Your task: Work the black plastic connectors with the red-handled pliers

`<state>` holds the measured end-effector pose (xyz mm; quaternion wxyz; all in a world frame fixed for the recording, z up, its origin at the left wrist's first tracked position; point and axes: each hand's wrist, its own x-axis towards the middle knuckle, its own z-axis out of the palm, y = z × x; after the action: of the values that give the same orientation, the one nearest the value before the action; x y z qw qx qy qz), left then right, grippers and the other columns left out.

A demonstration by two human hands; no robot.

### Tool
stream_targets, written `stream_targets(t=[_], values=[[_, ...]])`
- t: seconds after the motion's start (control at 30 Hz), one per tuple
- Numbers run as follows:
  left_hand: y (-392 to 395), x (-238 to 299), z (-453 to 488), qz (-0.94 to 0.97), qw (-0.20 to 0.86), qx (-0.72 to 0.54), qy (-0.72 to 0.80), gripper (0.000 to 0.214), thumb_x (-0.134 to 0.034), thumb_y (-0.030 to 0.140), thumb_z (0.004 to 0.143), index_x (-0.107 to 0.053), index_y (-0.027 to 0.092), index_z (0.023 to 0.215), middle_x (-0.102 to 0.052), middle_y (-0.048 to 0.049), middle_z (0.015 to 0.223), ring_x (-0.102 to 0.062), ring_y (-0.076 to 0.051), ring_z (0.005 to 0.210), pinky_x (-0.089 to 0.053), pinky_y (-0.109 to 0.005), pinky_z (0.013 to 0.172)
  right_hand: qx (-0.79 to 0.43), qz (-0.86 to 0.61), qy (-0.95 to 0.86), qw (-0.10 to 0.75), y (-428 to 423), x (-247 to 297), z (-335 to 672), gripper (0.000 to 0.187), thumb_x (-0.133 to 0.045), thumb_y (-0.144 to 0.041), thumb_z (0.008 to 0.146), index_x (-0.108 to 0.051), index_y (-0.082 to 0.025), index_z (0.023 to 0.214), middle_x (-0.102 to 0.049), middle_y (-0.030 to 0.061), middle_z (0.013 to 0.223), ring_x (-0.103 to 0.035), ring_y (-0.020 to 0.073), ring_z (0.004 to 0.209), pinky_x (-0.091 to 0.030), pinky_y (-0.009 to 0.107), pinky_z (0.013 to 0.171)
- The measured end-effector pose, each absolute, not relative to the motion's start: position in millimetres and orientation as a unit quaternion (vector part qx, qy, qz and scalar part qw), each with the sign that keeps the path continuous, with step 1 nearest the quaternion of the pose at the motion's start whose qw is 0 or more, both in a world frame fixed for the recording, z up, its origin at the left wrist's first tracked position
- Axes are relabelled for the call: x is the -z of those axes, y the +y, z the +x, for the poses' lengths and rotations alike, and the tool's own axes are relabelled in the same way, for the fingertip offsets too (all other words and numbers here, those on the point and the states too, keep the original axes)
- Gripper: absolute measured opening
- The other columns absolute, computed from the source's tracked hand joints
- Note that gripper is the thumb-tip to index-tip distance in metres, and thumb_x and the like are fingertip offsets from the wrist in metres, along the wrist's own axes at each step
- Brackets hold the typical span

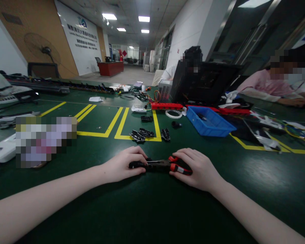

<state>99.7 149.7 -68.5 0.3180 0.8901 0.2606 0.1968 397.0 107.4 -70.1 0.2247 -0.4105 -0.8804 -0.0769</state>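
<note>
My left hand (125, 163) rests on the green table (152, 203) with its fingers curled round a small black part (136, 165). My right hand (197, 168) is closed on the red and black handles of a pair of pliers (167, 165). The pliers lie flat between my hands, and their jaws point left and meet the black part. Just beyond, several more small black parts (144, 134) lie inside a yellow-taped rectangle.
A blue plastic tray (208, 122) stands at the right beyond my hands, with red strips (167, 106), a roll of tape (174, 114) and cables behind it. A black case (203, 83) stands further back. Other people sit at the far right. White devices lie at the left.
</note>
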Motion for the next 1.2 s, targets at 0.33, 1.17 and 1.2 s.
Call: stream_targets(t=[0.33,1.17,1.2], values=[[151.8,74.6,98.5,0.895,0.311,-0.205,0.246,0.014,-0.064,0.022,0.091,-0.067,0.019,0.104,-0.059,-0.0059,0.114,-0.058,-0.021,0.105,-0.05,-0.04,0.093,0.122,-0.389,-0.88,0.245,104.8,71.6,395.6,0.039,-0.068,-0.046,0.083,-0.06,-0.015,0.105,-0.068,0.0123,0.097,-0.064,0.0234,0.084,-0.054,0.038,0.072],[154.2,78.1,96.4,0.894,0.31,-0.211,0.246,0.012,-0.065,0.025,0.09,-0.068,0.019,0.101,-0.06,-0.0063,0.115,-0.059,-0.021,0.106,-0.05,-0.041,0.095,0.13,-0.378,-0.882,0.249,105.0,74.3,394.7,0.036,-0.067,-0.046,0.083,-0.061,-0.017,0.104,-0.07,0.0104,0.096,-0.067,0.0218,0.082,-0.055,0.035,0.07],[154.2,78.2,96.3,0.894,0.31,-0.211,0.245,0.012,-0.065,0.024,0.09,-0.068,0.019,0.101,-0.06,-0.0062,0.115,-0.059,-0.021,0.106,-0.05,-0.04,0.094,0.127,-0.375,-0.884,0.249,105.1,74.8,394.9,0.036,-0.068,-0.045,0.083,-0.061,-0.017,0.104,-0.07,0.0104,0.096,-0.067,0.0216,0.082,-0.055,0.035,0.07]])
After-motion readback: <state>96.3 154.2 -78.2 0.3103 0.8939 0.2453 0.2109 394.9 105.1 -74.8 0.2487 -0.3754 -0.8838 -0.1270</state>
